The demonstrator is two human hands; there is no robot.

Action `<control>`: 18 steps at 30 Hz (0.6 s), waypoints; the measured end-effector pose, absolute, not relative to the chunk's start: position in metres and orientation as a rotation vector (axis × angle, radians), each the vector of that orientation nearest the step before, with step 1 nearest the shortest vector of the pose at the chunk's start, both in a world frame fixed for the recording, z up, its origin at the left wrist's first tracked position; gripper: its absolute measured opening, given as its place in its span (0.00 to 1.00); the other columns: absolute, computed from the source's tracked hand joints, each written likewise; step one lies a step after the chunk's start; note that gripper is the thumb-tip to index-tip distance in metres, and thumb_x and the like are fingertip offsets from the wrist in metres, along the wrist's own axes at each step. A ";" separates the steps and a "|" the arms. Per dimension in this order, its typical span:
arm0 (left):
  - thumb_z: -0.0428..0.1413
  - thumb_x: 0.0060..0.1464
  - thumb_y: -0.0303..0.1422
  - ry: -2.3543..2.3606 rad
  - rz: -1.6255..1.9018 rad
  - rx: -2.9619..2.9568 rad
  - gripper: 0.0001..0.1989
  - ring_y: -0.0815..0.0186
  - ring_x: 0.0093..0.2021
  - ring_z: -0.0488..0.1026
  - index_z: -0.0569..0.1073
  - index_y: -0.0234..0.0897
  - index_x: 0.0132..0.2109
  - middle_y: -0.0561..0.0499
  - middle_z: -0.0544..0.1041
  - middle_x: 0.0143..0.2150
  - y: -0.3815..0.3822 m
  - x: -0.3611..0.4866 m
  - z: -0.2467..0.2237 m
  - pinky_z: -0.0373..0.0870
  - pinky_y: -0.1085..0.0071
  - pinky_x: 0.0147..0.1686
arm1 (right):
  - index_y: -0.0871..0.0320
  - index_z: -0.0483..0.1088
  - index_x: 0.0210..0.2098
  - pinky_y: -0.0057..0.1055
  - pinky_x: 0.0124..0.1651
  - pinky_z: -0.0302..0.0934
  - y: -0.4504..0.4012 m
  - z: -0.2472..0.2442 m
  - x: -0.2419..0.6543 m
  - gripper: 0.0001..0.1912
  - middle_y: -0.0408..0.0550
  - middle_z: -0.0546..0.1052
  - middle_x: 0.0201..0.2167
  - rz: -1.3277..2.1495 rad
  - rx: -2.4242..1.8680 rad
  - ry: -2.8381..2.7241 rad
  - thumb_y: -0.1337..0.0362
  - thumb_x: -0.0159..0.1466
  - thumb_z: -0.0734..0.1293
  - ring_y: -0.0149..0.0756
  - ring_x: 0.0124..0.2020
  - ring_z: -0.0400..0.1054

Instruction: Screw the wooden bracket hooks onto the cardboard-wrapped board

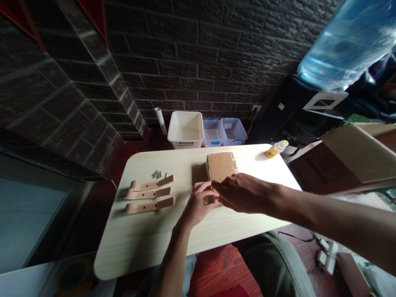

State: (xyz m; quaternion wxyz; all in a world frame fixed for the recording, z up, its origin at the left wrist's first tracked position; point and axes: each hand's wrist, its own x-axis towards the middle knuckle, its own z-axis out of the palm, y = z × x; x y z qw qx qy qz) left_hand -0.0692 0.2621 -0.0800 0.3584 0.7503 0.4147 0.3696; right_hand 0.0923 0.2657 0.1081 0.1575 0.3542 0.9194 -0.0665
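Observation:
My left hand rests at the near left side of a brown cardboard block with small holes in its top. Its fingers are bent around a small tan piece, of which only the end shows. My right hand is closed in a fist over the near part of the block, its fingers meeting those of the left. Whatever it grips is hidden by the hand. To the left lie three curved wooden hooks with dark screw holes, and behind them a small pile of screws.
A clear bottle with yellow ends lies at the table's far right corner. Beyond the far edge stand a cream bin and two clear plastic boxes. A large cardboard box and water dispenser are on the right.

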 end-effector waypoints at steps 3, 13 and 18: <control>0.65 0.54 0.32 1.079 0.956 1.933 0.06 0.55 0.59 0.68 0.83 0.42 0.40 0.47 0.76 0.58 0.262 -0.067 -0.078 0.69 0.55 0.58 | 0.67 0.67 0.53 0.32 0.26 0.53 0.267 0.108 0.098 0.17 0.53 0.80 0.33 -0.272 1.028 2.618 0.70 0.65 0.65 0.38 0.29 0.72; 0.66 0.53 0.31 1.075 0.955 1.928 0.04 0.55 0.59 0.68 0.83 0.43 0.38 0.49 0.75 0.59 0.261 -0.069 -0.078 0.70 0.55 0.58 | 0.64 0.72 0.41 0.29 0.25 0.53 0.270 0.117 0.098 0.08 0.48 0.77 0.27 -0.442 1.123 2.534 0.71 0.70 0.61 0.32 0.24 0.67; 0.65 0.54 0.32 1.066 0.964 1.922 0.04 0.55 0.59 0.68 0.82 0.42 0.38 0.48 0.75 0.60 0.261 -0.068 -0.078 0.69 0.56 0.59 | 0.67 0.68 0.53 0.33 0.33 0.60 0.268 0.111 0.100 0.16 0.57 0.79 0.38 -0.369 1.003 2.616 0.66 0.67 0.66 0.40 0.36 0.73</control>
